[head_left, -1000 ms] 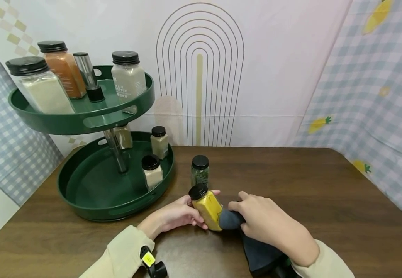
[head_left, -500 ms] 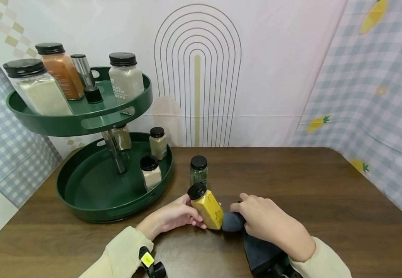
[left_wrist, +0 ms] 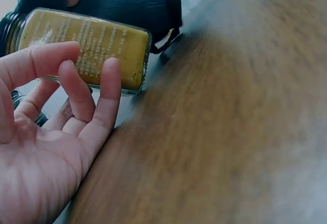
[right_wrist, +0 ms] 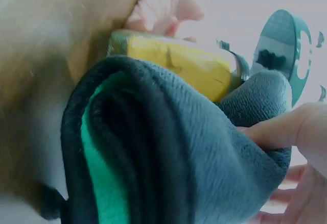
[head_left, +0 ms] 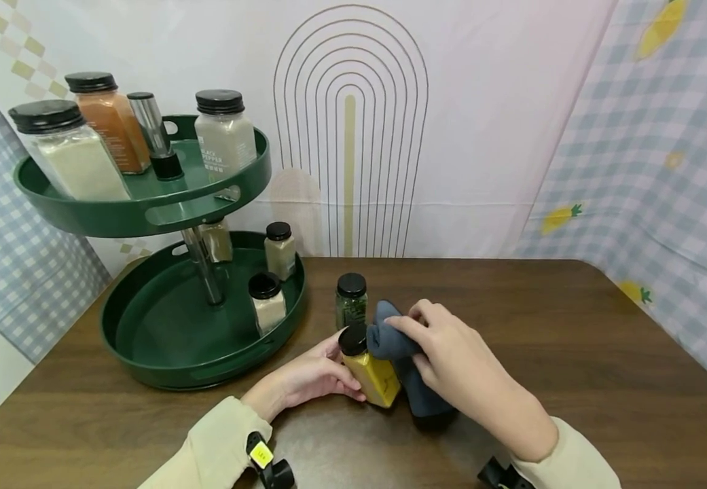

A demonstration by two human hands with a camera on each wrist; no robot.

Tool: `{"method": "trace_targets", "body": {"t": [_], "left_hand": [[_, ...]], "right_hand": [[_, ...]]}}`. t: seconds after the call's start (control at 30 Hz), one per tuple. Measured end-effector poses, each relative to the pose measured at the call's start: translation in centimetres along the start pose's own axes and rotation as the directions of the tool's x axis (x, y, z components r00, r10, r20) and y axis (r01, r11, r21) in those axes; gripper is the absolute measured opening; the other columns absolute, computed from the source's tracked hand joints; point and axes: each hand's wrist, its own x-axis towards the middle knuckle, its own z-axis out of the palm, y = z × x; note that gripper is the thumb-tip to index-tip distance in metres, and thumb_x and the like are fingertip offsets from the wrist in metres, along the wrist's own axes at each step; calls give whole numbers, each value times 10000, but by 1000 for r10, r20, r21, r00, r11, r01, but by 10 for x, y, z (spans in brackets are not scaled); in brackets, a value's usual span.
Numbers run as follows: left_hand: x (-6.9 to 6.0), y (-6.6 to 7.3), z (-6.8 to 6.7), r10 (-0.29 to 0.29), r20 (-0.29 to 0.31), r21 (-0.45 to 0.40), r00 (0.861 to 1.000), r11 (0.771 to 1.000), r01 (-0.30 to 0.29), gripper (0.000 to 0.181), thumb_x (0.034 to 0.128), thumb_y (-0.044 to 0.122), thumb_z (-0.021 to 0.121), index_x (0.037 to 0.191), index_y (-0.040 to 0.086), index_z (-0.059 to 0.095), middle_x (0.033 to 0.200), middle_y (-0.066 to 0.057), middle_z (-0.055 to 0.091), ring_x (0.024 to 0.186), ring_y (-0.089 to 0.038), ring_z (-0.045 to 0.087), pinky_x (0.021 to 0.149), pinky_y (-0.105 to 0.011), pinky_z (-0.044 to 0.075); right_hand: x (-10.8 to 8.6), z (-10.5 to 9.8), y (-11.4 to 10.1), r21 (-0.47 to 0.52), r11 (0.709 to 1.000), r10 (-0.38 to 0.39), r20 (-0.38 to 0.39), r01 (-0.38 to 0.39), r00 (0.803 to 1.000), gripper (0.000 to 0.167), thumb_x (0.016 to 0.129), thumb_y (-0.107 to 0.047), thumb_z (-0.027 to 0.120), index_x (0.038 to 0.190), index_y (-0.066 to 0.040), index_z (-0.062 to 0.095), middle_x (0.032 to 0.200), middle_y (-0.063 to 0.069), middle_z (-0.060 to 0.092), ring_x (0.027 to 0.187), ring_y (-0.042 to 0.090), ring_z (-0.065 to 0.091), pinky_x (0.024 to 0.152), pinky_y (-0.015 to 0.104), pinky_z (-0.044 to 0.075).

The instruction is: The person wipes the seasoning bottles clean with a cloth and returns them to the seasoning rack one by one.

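Your right grip, pinching the gray cloth, is now raised from the yellow jar's base to its black lid, suggesting wiping shifts upward, while your left grip clamps that tilted jar above the tabletop, right of the green tray.

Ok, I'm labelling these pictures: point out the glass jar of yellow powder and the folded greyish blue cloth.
Glass jar of yellow powder [head_left: 374, 380], head view: its body.
Folded greyish blue cloth [right_wrist: 204, 145], right wrist view: outer face.
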Motion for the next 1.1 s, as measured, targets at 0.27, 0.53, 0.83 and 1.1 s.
{"method": "trace_targets", "body": {"t": [0.27, 0.53, 0.83, 1.1], "left_hand": [[0, -2, 1, 10, -9, 2, 1000, 1000, -10, 784, 756, -137, 517, 1434, 137, 236, 1299, -136, 483, 949, -258, 611, 810, -415, 526], [1, -2, 1, 9, -43, -12, 999, 1000, -9, 747, 754, -125, 543, 1402, 153, 295, 1258, -145, 496, 974, -256, 597, 793, -395, 528], [3, -1, 3, 7, -22, 72, 1000, 997, -6, 522, 789, -96, 582, 1256, 73, 423, 1210, -106, 458, 782, -163, 584, 767, -333, 534], [4, -1, 6, -11, -31, 161, 999, 987, 16, 606, 818, -3, 647, 1337, 67, 342, 1257, -148, 424, 818, -195, 602, 772, -359, 532]], "right_hand": [[-1, 0, 2, 2, 995, -98, 36, 98, 994, 401, 663, 76, 666, 985, -162, 688, 885, 15, 532, 767, 168, 504, 648, 294, 457], [-3, 5, 6, -58, 990, -108, 269, 128, 957, 345, 671, 88, 617, 880, -181, 671, 807, 7, 472, 722, 172, 409, 613, 295, 360], [-4, 10, 10, -17, 1000, -4, 486, 13, 874, 399, 716, 88, 602, 963, -197, 732, 875, 25, 546, 799, 204, 467, 674, 363, 398], [-4, -19, 13, -40, 999, 20, 258, -10, 966, 373, 673, 39, 626, 968, -179, 693, 840, -30, 488, 759, 146, 457, 619, 289, 393]]}}
